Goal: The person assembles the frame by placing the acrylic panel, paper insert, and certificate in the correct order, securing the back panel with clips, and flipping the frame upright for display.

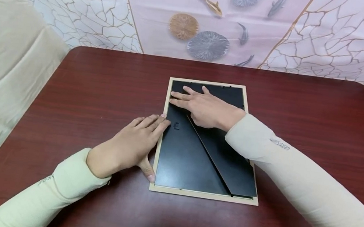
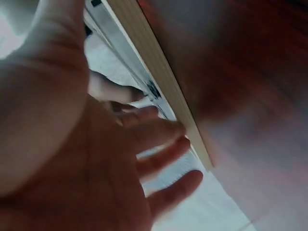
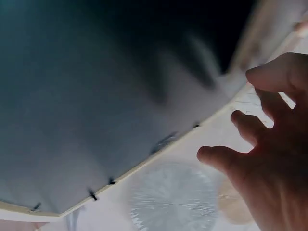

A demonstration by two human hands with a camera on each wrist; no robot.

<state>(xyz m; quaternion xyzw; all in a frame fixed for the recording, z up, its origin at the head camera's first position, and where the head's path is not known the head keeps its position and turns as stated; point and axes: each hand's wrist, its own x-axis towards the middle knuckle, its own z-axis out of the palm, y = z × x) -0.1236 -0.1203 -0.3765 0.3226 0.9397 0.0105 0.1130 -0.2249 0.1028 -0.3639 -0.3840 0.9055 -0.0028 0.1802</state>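
Observation:
A picture frame (image 1: 203, 195) with a pale wooden rim lies back side up on the table. Its black backing board (image 1: 183, 165) carries a slanted stand leg (image 1: 233, 167) and a small black hanger (image 1: 176, 126). My left hand (image 1: 132, 145) rests along the left rim, fingertips on the edge and thumb near the lower left corner. Across the upper part of the board lies my right hand (image 1: 209, 110), fingers spread. The right wrist view shows small black tabs (image 3: 92, 194) along the rim. In the left wrist view the rim (image 2: 163, 72) runs beside the left fingers.
The dark red wooden table (image 1: 315, 142) extends around the frame on all sides. Behind its far edge hangs a patterned cloth (image 1: 211, 20) with gold and grey motifs. A cream cloth (image 1: 3, 72) borders the left side.

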